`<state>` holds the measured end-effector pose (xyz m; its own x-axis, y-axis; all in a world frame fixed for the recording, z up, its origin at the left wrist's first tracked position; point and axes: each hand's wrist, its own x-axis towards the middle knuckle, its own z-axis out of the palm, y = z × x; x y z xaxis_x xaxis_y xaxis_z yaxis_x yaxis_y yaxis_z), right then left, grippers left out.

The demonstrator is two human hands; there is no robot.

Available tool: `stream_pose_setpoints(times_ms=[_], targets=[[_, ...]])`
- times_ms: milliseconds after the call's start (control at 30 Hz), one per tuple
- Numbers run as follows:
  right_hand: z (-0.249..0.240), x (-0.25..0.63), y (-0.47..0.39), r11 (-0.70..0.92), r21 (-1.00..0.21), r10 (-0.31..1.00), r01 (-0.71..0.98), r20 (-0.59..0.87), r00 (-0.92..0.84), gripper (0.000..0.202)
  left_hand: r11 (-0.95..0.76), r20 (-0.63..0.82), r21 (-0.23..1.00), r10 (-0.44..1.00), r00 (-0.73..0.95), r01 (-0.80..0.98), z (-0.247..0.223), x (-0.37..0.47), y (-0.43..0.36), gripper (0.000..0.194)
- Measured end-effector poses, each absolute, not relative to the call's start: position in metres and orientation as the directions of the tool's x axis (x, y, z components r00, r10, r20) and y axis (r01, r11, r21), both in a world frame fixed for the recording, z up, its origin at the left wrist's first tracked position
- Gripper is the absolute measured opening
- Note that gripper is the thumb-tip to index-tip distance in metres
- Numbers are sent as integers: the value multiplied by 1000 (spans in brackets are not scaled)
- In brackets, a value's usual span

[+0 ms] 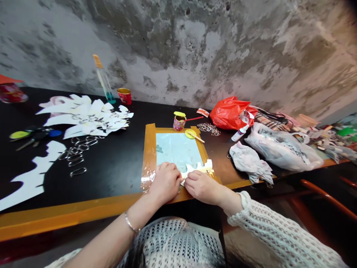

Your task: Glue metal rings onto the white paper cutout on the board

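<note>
My left hand (pixel 165 181) and my right hand (pixel 201 187) meet at the near edge of a pale blue sheet (pixel 177 149) taped to the black table (pixel 117 163) with brown tape. Both hands pinch a small white cut-out paper shape (pixel 200 168) that lies across the sheet's lower right corner. Fingers of both hands are curled on its left end. A silver bracelet sits on my left wrist; a white knitted sleeve covers my right arm.
A small open glue jar (pixel 179 121) and a yellow lid with a stick (pixel 191 134) stand behind the sheet. White cut-outs (pixel 86 115) and metal rings (pixel 76 154) lie at left. Plastic bags (pixel 281 149), a red bag (pixel 230 111) and a glue bottle (pixel 239 133) crowd the right.
</note>
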<state>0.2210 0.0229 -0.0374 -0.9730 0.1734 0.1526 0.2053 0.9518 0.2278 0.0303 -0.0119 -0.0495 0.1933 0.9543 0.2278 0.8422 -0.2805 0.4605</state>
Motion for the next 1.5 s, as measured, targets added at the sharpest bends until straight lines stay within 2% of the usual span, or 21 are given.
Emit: stream_pose_setpoints(times_ms=[267,367,500,633,700,833,900,967,1067,1167,1367,1500], targets=[[-44,238,7,866,28,452,500,385,-805,18,-285,226,480,954,196,830,-48,30,-10,13],[-43,233,7,867,36,452,498,366,-813,20,-282,223,484,955,195,828,-48,30,-10,14],[-42,222,8,879,111,413,463,306,-858,25,-283,228,489,955,192,825,-49,30,-10,14],[-44,217,4,845,136,463,517,298,-835,22,-285,250,500,952,180,818,-51,29,-12,11],[-46,218,0,816,120,511,565,308,-803,22,-283,265,506,950,165,815,-52,28,-12,7],[-52,221,-6,776,27,590,630,323,-740,19,-323,296,502,936,192,802,-50,26,-15,11],[-55,222,-8,757,-27,621,653,344,-705,17,-437,335,456,891,305,776,-47,24,-16,8],[-58,221,-9,743,-56,638,667,362,-680,17,-564,371,362,818,440,743,-45,21,-17,16],[-59,219,-11,737,-42,642,674,352,-680,16,-678,393,207,718,575,705,-42,15,-17,22],[-57,218,-12,737,-17,644,676,321,-694,12,-743,403,112,641,654,659,-37,9,-14,23],[-55,219,-10,737,-47,659,675,271,-701,12,-796,403,85,577,710,599,-23,9,-8,23],[-56,220,-9,737,-57,657,673,293,-695,11,-797,353,80,584,731,599,-22,14,-7,21]])
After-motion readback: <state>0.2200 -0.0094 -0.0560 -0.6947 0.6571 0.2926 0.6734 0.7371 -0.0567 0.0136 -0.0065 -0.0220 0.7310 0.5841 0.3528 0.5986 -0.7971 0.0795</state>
